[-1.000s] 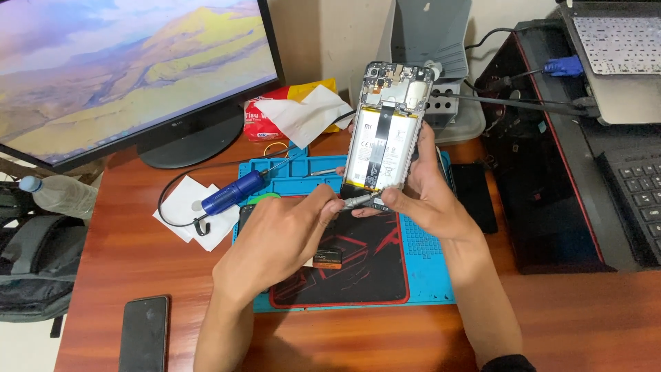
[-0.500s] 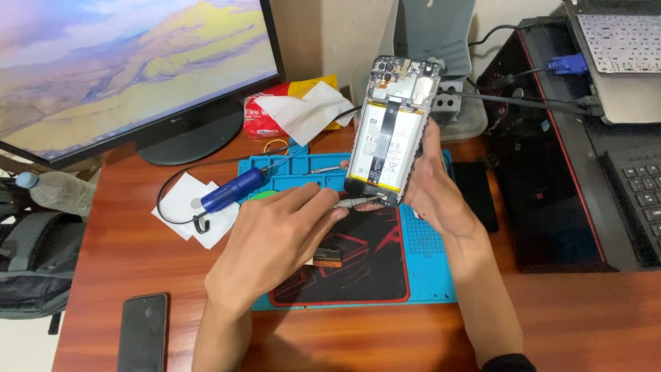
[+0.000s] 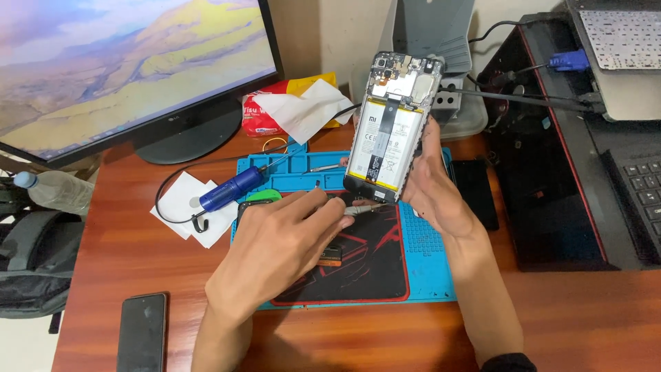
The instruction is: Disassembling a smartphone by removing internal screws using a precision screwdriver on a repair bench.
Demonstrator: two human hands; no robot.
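right hand grip tight round opened-up phone, left hand pinching tweezers at its bottom edge, blue screwdriver, tissues, monitor crowding the desk

on the tabletop a mat lies before the monitor; screwdriver on its left edge, a phone further left, keyboard far right.

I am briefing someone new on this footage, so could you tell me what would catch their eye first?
The opened phone, its back off and battery showing, held upright by the right hand above the blue mat. The left hand brings a thin metal tool to its lower edge. A large monitor stands at back left.
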